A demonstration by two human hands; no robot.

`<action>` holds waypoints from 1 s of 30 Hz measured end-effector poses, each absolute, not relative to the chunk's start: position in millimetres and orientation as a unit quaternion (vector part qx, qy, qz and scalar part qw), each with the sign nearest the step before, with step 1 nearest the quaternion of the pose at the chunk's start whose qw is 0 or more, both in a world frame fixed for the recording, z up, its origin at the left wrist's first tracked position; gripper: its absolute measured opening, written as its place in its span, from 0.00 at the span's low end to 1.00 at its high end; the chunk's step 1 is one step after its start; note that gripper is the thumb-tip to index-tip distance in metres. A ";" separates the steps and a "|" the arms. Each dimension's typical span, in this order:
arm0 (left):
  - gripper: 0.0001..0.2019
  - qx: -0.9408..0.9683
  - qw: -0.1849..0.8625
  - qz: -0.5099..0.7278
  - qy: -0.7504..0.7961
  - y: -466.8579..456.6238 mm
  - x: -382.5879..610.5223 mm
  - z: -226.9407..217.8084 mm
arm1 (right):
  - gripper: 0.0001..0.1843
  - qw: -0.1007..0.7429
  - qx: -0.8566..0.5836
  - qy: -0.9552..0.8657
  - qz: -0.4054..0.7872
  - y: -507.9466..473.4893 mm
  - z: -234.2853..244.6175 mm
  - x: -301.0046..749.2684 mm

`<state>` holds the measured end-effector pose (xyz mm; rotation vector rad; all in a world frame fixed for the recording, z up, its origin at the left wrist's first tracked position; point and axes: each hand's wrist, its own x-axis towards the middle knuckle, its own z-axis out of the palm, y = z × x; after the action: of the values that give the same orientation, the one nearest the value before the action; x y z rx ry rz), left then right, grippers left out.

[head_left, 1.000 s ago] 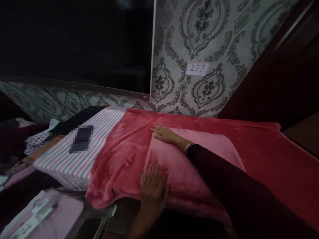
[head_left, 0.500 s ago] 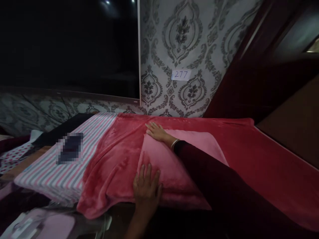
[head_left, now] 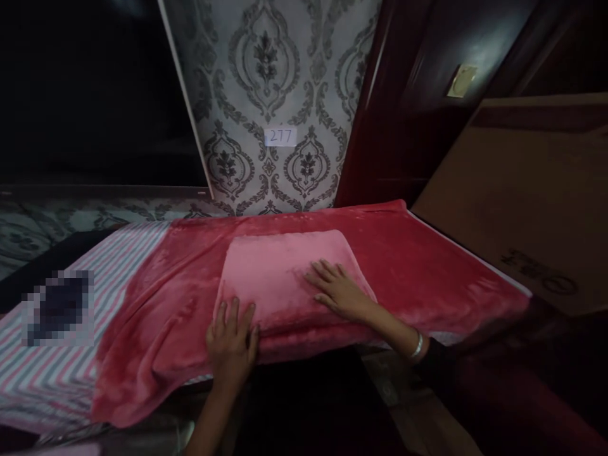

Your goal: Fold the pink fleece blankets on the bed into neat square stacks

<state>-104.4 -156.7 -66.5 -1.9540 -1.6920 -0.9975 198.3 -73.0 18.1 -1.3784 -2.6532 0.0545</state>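
A light pink plush piece of cloth (head_left: 275,263), squared off and smooth on top, lies on a red plush blanket (head_left: 399,253). My left hand (head_left: 232,342) rests with its fingers spread over the pink cloth's near left corner. Flat on the right half of the same cloth lies my right hand (head_left: 339,291), fingers stretched out, with a bracelet at the wrist. Neither hand grips anything. The red blanket is wrinkled to the left of the pink cloth and flatter to the right.
A striped cloth (head_left: 137,253) covers the left end, with a blurred dark object on it. Behind stand a dark screen (head_left: 95,95) and a patterned wall bearing a "277" label (head_left: 280,137). At the right leans a large cardboard box (head_left: 532,190).
My right hand has moved from the pink cloth's far left edge to its right half. The left hand stays near the front left corner. The view has turned to the right.
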 end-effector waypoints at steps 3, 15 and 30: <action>0.19 -0.696 0.169 -0.328 -0.616 -160.6 -102.4 -51.0 | 0.31 0.097 -0.493 -0.865 0.006 -87.4 -0.4 224.7; 0.27 -0.934 -0.037 -0.131 -0.330 -72.0 -24.2 35.5 | 0.33 0.196 -0.471 -0.859 -0.035 -96.2 -31.2 236.3; 0.34 -0.966 -0.076 -0.039 -0.245 98.8 80.1 18.3 | 0.32 0.289 -0.483 -0.826 -0.043 -102.1 -60.7 233.5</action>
<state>80.1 98.8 18.3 -3.1900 -0.8094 -0.1277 233.5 -102.1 -60.7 -1.2883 -2.2044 -0.1139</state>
